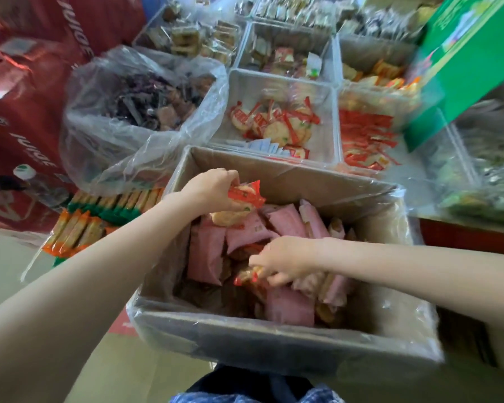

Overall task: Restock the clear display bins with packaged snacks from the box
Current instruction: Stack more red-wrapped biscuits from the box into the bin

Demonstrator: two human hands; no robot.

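the box (pixel 274 341), lined with clear plastic, sits nearest the camera; all else is placed from it. just beyond its far wall stands the bin (pixel 277 82) with a thin layer of red-wrapped crackers, room left. inside the box lie pink packs (pixel 205 254) and loose crackers. the left hand (pixel 213 186), over the box's far left corner, is curled round a bunch of red packs (pixel 245 196). the right hand (pixel 285 260), low in the box's middle, pinches one red pack (pixel 248 276). these packs look light, crinkly, slippery, the crackers brittle; best held loosely across the flat middle, not squeezed.
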